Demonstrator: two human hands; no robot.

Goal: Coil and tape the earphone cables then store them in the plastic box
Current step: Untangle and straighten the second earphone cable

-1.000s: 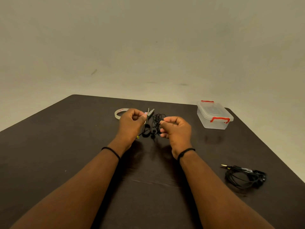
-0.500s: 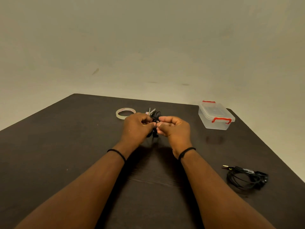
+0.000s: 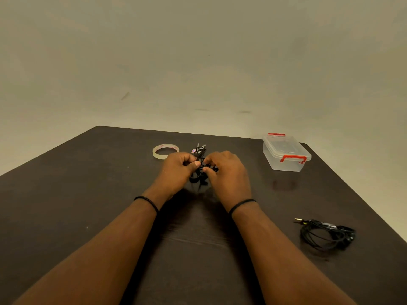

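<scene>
A bundle of black earphone cable (image 3: 199,172) is pinched between my left hand (image 3: 178,172) and my right hand (image 3: 228,172) just above the dark table (image 3: 88,194), fingertips almost touching around the coil. Much of the bundle is hidden by my fingers. A second black earphone cable (image 3: 328,234) lies loosely coiled on the table at the right, its plug pointing left. The clear plastic box (image 3: 286,154) with red clips stands shut at the far right. A roll of clear tape (image 3: 165,151) lies flat behind my left hand.
Small scissors or snips (image 3: 201,147) lie just behind the held bundle, partly hidden. The table's far edge runs behind the tape and box, with a plain wall beyond. The right edge of the table slants close past the loose cable.
My hands have come together from being apart, and both now pinch the cable bundle. My left hand moved right from near the tape roll.
</scene>
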